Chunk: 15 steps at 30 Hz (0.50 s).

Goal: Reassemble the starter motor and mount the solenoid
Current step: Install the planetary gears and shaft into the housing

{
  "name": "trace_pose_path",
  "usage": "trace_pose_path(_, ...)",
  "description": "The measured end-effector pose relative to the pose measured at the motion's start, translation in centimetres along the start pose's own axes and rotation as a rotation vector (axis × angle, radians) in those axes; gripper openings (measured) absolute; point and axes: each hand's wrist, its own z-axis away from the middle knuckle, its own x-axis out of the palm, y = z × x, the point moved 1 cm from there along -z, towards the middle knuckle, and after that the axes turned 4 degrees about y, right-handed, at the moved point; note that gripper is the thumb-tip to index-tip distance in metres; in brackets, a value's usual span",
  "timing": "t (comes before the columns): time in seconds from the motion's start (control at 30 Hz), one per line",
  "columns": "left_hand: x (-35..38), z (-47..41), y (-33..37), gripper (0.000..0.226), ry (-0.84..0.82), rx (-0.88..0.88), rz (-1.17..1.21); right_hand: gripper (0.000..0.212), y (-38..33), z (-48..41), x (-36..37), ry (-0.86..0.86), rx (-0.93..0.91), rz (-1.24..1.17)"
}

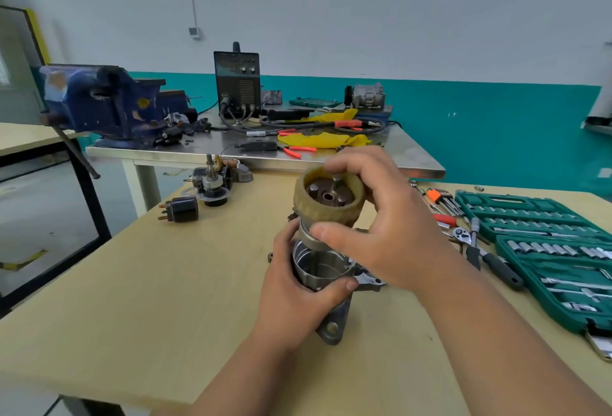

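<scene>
Head view looks down on a pale, matte wooden tabletop [132,299] where both hands work on the starter motor parts. The left hand [298,296] wraps around a bright, smooth cast-metal housing [318,270], cup-shaped with its open mouth facing up and a flat mounting ear [332,328] with a hole reaching toward the viewer. The housing stands near the middle of the tabletop with its long axis roughly upright. The right hand [381,227] grips a dull yellowish ring [326,203], thick-walled and slightly rough-looking, with a dark brown disc and short round pins inside. This ring sits just above the housing mouth, tilted a little so its open face turns up and toward the camera.

Farther back on the left lie a black cylindrical solenoid [182,208] on its side, copper terminals pointing left, and a shaft assembly [213,180] standing upright. On the right, an open green socket case [543,250] shows rows of shiny sockets, with a ratchet [486,256] beside it.
</scene>
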Motion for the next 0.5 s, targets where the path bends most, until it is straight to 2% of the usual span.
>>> trace_pose_path(0.07, 0.0, 0.2, 0.3, 0.085, 0.019, 0.036, -0.009, 0.055, 0.1, 0.7, 0.7, -0.046, 0.034, 0.066)
trace_pose_path(0.17, 0.2, 0.1, 1.0, 0.072, 0.054, 0.073, -0.046, 0.074, 0.5, 1.8, 2.1, -0.131, 0.136, 0.178)
trace_pose_path(0.27, 0.3, 0.1, 0.8, 0.056, 0.063, 0.031, 0.002, 0.086, 0.6, 2.6, 3.0, -0.172, 0.186, 0.246)
trace_pose_path(0.4, 0.2, 0.3, 0.5, 0.048, 0.072, 0.026, 0.048, 0.084, 0.5, 2.6, 3.0, -0.234, 0.228, 0.288)
trace_pose_path(0.5, 0.2, 0.2, 0.7, 0.052, 0.054, 0.063, 0.033, 0.075, 0.4, 2.3, 2.8, -0.259, 0.196, 0.363)
